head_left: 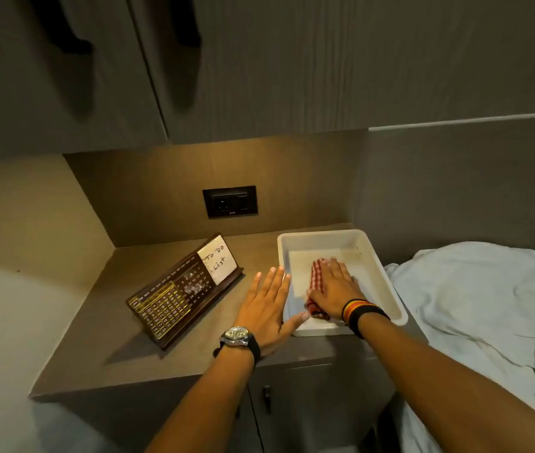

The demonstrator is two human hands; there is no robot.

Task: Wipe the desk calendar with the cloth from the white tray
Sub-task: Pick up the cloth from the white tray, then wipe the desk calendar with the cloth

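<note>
Right hand (333,287) lies flat on the cloth (317,273), grip unclear; left hand (267,308) spread empty, calendar (174,295) at its ten o'clock, nearer it.

I see bare worktop (102,325) in front of and left of the desk calendar (183,291), open to a hand. The white tray (387,282) fills the right end, its walls hemming in the cloth (317,276). My left hand (267,308) sits between the calendar and tray. Overhead cabinets (161,60) limit the room above; the side wall (27,210) closes the left.
</note>
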